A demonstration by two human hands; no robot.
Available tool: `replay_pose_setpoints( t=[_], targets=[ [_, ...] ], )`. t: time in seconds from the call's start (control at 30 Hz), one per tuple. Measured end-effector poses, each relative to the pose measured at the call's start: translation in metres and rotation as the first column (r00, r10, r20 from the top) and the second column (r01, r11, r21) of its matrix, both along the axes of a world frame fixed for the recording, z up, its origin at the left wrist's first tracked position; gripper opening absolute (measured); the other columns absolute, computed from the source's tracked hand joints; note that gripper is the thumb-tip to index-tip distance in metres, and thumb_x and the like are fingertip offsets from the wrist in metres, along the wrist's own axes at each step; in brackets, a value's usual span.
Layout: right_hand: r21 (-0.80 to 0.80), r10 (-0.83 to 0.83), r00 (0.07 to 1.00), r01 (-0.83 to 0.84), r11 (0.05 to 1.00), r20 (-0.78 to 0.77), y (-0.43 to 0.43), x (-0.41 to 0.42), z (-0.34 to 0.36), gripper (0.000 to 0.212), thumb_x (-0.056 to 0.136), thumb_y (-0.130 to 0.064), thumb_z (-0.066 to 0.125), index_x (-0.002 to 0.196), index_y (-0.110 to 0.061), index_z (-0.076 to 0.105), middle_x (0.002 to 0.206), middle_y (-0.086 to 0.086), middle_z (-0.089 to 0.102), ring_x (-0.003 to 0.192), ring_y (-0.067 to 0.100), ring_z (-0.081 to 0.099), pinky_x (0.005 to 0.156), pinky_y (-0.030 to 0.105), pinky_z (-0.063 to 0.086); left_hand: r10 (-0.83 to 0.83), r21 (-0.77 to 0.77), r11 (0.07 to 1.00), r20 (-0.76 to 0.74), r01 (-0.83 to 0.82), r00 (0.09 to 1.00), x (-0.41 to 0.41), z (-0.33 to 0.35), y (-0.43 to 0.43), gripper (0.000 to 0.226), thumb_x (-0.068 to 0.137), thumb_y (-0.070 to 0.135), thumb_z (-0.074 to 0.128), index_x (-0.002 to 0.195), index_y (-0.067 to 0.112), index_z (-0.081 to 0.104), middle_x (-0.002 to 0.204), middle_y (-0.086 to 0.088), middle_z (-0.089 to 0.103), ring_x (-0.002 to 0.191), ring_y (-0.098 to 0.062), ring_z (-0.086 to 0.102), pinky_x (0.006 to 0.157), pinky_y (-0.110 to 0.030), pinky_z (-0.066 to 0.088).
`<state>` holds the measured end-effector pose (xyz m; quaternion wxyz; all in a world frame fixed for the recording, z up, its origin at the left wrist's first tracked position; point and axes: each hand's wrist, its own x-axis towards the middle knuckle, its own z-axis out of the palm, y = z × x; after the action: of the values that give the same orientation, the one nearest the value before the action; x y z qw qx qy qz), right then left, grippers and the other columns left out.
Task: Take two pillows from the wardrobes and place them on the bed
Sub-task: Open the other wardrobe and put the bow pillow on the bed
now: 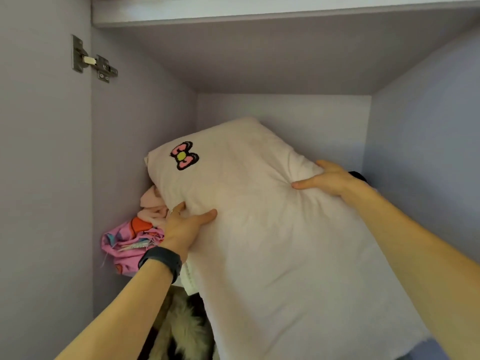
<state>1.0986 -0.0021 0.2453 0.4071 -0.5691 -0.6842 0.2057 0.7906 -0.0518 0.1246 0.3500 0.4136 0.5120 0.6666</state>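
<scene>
A large pale pink pillow [259, 216] with a pink bow patch near its far left corner lies tilted in the upper wardrobe compartment, its near end hanging out towards me. My left hand [183, 228], with a dark wristband and a ring, grips the pillow's left edge, thumb on top. On the pillow's right side, my right hand [327, 179] pinches the fabric, thumb pressed into it. Both arms reach up from the bottom of the view. No second pillow can be made out.
Crumpled pink patterned cloth [127, 242] is stuffed at the left under the pillow. The open door with a metal hinge [92, 59] stands at the left. Lilac wardrobe walls [420, 120] close in on both sides. Furry black and cream fabric [187, 331] shows below the shelf.
</scene>
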Motion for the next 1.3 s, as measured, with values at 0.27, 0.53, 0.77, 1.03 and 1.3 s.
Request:
replay_pose_setpoints(
  t=[0.27, 0.53, 0.77, 1.03, 1.3],
  targets=[
    [-0.053, -0.082, 0.982, 0.074, 0.996, -0.17, -0.099, 0.018, -0.049, 0.077, 0.059, -0.033, 0.095, 0.124, -0.034, 0.055, 0.124, -0.005, 0.058, 0.102, 0.015, 0.061, 0.081, 0.035, 0.052, -0.228, 0.02, 0.974, 0.111, 0.227, 0.967, -0.032, -0.036, -0.019, 0.114, 0.053, 0.032, 0.097, 0.149, 0.019, 0.038, 0.136, 0.0, 0.06, 0.115, -0.023, 0.062, 0.101, -0.045, 0.05],
    [-0.047, -0.226, 0.76, 0.25, 0.967, -0.61, -0.265, -0.002, -0.195, 0.083, 0.053, -0.041, 0.093, 0.128, -0.024, 0.064, 0.117, -0.005, 0.075, 0.102, 0.015, 0.073, 0.078, 0.03, 0.061, -0.557, -0.062, 0.829, -0.178, 0.556, 0.811, -0.041, -0.064, -0.054, 0.099, 0.042, 0.032, 0.097, 0.132, 0.025, 0.056, 0.116, 0.002, 0.072, 0.104, -0.02, 0.07, 0.092, -0.037, 0.053],
    [-0.3, -0.484, 0.456, 0.419, 0.857, -0.747, -0.419, -0.035, -0.309, 0.055, 0.076, -0.019, 0.077, 0.127, -0.035, 0.064, 0.113, -0.006, 0.076, 0.101, 0.02, 0.073, 0.077, 0.04, 0.062, -0.898, -0.361, 0.435, -0.232, 0.825, 0.373, -0.005, -0.124, -0.086, 0.095, 0.034, 0.037, 0.099, 0.122, 0.021, 0.066, 0.115, 0.0, 0.075, 0.105, -0.022, 0.072, 0.099, -0.046, 0.051],
    [-0.597, -0.775, 0.152, 0.553, 0.582, -0.614, -0.63, -0.088, -0.406, 0.062, 0.076, -0.013, 0.079, 0.129, -0.038, 0.06, 0.116, 0.009, 0.073, 0.105, 0.028, 0.071, 0.082, 0.05, 0.06, -0.992, -0.577, -0.061, 0.126, 0.814, 0.015, 0.052, -0.28, -0.189, 0.092, 0.047, 0.012, 0.097, 0.128, 0.035, 0.06, 0.12, -0.001, 0.073, 0.112, -0.026, 0.067, 0.095, -0.05, 0.052],
    [-0.76, -0.828, -0.306, 0.617, 0.204, -0.47, -0.789, -0.179, -0.487, 0.069, 0.064, -0.023, 0.091, 0.125, -0.04, 0.061, 0.114, 0.007, 0.074, 0.106, 0.03, 0.069, 0.082, 0.05, 0.058, -0.891, -0.629, -0.454, 0.318, 0.631, -0.325, 0.127, -0.369, -0.323, 0.078, 0.069, 0.008, 0.087, 0.136, 0.028, 0.053, 0.123, -0.011, 0.07, 0.109, -0.027, 0.07, 0.093, -0.047, 0.055]
  ],
)
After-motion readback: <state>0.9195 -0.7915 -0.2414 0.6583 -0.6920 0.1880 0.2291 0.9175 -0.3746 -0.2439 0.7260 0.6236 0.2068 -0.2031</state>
